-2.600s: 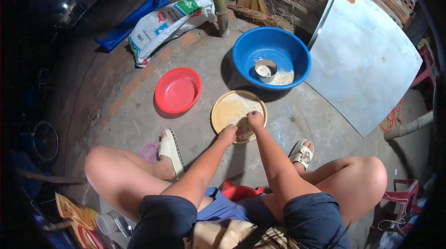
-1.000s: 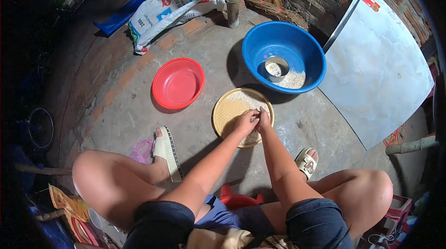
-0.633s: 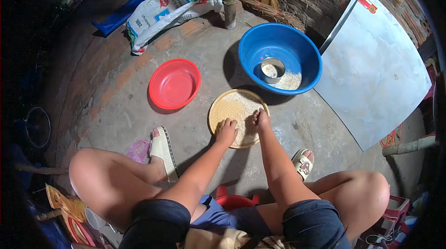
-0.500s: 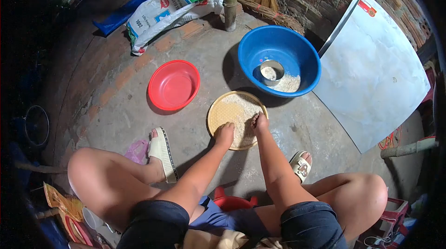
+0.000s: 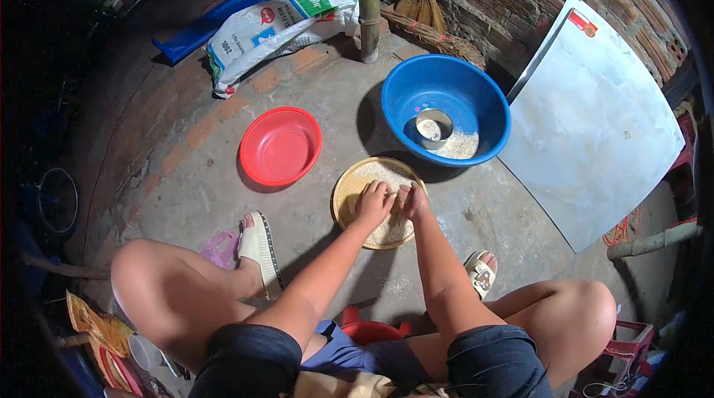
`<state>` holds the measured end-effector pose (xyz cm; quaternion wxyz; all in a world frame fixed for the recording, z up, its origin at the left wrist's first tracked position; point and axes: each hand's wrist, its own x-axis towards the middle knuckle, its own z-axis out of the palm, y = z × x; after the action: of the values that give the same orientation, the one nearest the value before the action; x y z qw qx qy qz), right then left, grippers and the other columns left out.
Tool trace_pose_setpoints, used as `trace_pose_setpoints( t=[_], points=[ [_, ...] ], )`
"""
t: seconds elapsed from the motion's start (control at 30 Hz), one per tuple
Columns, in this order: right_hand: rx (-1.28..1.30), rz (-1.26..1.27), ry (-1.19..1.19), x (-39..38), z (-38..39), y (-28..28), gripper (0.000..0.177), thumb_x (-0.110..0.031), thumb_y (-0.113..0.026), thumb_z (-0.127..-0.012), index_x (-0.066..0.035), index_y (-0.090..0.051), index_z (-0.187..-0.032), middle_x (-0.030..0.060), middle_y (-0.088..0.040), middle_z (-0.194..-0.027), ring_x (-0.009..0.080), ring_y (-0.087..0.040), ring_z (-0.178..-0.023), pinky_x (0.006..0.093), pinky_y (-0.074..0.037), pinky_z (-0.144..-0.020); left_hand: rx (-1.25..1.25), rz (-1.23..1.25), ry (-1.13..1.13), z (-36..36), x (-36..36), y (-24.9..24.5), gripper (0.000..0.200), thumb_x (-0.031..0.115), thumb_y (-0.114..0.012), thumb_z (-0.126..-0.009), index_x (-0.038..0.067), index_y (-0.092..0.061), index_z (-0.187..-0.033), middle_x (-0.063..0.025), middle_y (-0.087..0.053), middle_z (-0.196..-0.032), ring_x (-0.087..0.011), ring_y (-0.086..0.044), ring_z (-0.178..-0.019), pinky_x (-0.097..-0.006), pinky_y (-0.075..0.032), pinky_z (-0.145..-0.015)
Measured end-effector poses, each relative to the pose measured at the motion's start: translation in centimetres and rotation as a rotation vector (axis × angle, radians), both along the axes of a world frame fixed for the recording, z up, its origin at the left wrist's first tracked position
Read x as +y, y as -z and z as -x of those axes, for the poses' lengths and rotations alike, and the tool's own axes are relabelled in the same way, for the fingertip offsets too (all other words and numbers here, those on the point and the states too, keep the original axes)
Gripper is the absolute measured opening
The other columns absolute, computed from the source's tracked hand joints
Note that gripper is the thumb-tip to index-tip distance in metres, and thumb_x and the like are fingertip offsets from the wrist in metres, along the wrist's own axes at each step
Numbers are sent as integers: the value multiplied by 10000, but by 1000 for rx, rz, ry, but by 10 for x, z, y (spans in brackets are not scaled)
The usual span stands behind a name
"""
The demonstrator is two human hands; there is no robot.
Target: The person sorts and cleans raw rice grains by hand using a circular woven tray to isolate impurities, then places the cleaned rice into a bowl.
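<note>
A round woven tray (image 5: 344, 193) lies on the floor in front of me, with rice (image 5: 388, 234) spread over it. My left hand (image 5: 375, 205) is over the middle of the tray, palm down, its fingers stretched out and a little apart. Close beside it, my right hand (image 5: 413, 201) is at the tray's right side, fingers loosely bent and turned towards the left hand. The fingertips of both hands nearly meet above the grains. Behind the tray stands a blue basin (image 5: 446, 86) holding more rice (image 5: 460, 147) and a metal tin (image 5: 433, 129).
An empty red basin (image 5: 281, 147) sits to the left of the tray. Further back are a printed sack (image 5: 282, 30), a bamboo post (image 5: 370, 11) and a broom (image 5: 421, 8). A large pale board (image 5: 595, 123) leans at the right. My sandalled feet flank the tray.
My left hand has moved right and forward across the tray, its fingers spreading. The right hand has loosened from a closed curl. The view has tilted slightly upward.
</note>
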<state>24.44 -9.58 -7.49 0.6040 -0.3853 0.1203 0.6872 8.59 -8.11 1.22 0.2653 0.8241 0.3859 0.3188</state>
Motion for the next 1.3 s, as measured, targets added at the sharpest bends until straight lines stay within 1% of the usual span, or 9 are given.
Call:
trace_pose_setpoints(
  t=[0.03, 0.17, 0.4, 0.6, 0.67, 0.83, 0.9, 1.0, 1.3],
  points=[
    [-217, 121, 43, 0, 3, -5, 351, -368, -355, -921, -83, -518, -795, 5, -463, -557, 132, -428, -436, 292, -363, -381, 128, -41, 3, 12, -6, -1, 243, 246, -612, -788, 60, -540, -927, -113, -529, -916, -299, -516, -920, -398, -423, -786],
    [-252, 211, 66, -8, 1, -13, 401, -397, -341, -913, -173, -397, -585, -42, -367, -457, 99, -282, -354, 236, -234, -341, 335, -138, 97, 54, -28, 33, 195, 218, -602, -787, 66, -541, -893, -106, -527, -939, -301, -499, -933, -401, -410, -796],
    [-384, 249, 49, -14, 8, -18, 402, -380, -336, -921, -158, -438, -601, -36, -390, -465, 103, -304, -363, 249, -246, -342, 170, -7, 68, 48, -6, 57, 60, 38, -579, -748, 43, -543, -795, -132, -551, -814, -326, -523, -807, -402, -426, -722],
    [-128, 56, -36, -5, 15, -20, 380, -343, -331, -934, -20, -521, -873, 62, -529, -668, 193, -529, -561, 312, -477, -506, -21, 240, 10, 5, -5, -4, 143, 58, -627, -748, 17, -561, -868, -150, -575, -887, -312, -579, -739, -362, -471, -642],
    [-203, 10, -272, -5, 17, -31, 443, -390, -291, -939, -6, -513, -943, 69, -547, -713, 220, -567, -634, 325, -514, -594, -259, 253, 192, -5, -7, -11, 163, 79, -619, -791, 26, -565, -935, -131, -561, -941, -238, -597, -882, -303, -473, -683],
    [-103, -31, -228, -8, 6, -18, 402, -390, -289, -929, -72, -498, -798, 30, -512, -644, 174, -474, -519, 294, -415, -459, 46, 13, 91, 16, -11, -5, 259, 218, -624, -797, 57, -558, -989, -93, -532, -967, -264, -528, -962, -359, -436, -812],
    [-237, 64, -127, -10, -1, -4, 357, -353, -329, -916, -115, -471, -690, 2, -461, -563, 148, -413, -464, 281, -338, -418, 366, 93, 156, 33, -21, -5, 297, 243, -641, -772, 83, -559, -1008, -79, -512, -975, -273, -492, -991, -382, -407, -860],
    [-336, 195, -57, -14, 1, -16, 336, -317, -364, -903, -132, -466, -641, -9, -427, -511, 141, -404, -441, 293, -320, -406, 499, 38, 279, 49, -29, 23, 293, 209, -627, -772, 111, -545, -1035, -85, -482, -1058, -291, -466, -1056, -423, -415, -853],
    [-337, 101, -56, -15, 2, -6, 376, -361, -334, -927, -101, -483, -699, 4, -475, -544, 153, -439, -441, 275, -403, -418, 176, 227, 19, 43, 2, 51, 49, 25, -578, -769, 21, -560, -815, -126, -574, -834, -273, -589, -782, -346, -477, -699]
  ],
)
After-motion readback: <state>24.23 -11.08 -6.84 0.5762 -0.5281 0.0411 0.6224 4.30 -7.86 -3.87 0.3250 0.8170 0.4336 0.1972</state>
